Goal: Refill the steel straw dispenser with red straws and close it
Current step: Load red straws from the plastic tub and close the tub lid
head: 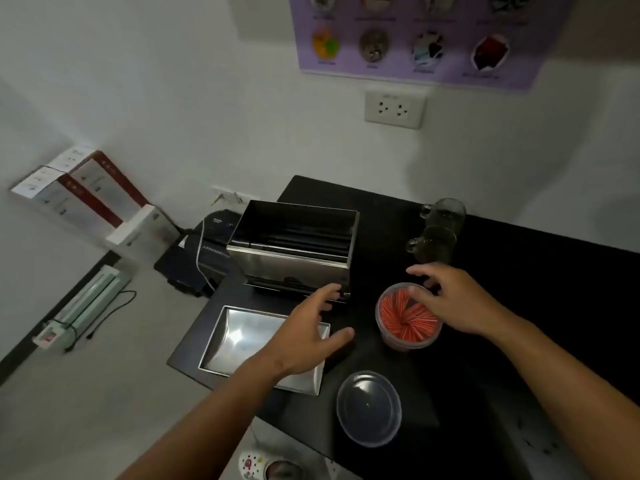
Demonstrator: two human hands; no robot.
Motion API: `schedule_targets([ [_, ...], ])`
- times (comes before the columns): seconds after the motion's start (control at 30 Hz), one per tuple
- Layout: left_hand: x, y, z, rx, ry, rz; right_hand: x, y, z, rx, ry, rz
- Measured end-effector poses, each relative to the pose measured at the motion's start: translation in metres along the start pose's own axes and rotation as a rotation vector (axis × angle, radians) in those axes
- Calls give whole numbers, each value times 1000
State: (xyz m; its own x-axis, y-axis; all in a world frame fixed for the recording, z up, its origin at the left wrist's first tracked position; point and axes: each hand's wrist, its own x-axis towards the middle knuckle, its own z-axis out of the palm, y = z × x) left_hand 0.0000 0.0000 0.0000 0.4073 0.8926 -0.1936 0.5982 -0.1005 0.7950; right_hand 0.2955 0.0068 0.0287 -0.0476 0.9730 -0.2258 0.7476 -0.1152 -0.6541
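Steel dispenser open – red straws fill the tub; both hands spread, empty.

Bare forearms, no sleeves; left hand, right hand ungloved.

Open dispenser top unobstructed from above. Steel lid lies near-left, round plastic lid near. Straw tub right of dispenser, bare table gap between. Two glass mugs crowd the far right.
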Motion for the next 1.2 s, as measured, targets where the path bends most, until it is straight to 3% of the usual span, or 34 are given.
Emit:
schedule_targets([
  [0.2,15,19,36,8,-131,-18,-2,15,8,34,-34,82],
  [0.33,16,30,46,-47,-150,80,1,7,14,65,-22,67],
  [0.57,0,39,33,-233,15,164,0,-27,17,192,-28,-15],
  [0.93,-45,8,-3,-196,165,82,-1,-67,43,385,-158,-87],
  [1.1,-62,-7,-13,-161,192,29,3,-57,77,151,-232,-45],
  [1.2,-74,-13,-18,-170,215,-1,2,-49,93,-173,-428,-83],
])
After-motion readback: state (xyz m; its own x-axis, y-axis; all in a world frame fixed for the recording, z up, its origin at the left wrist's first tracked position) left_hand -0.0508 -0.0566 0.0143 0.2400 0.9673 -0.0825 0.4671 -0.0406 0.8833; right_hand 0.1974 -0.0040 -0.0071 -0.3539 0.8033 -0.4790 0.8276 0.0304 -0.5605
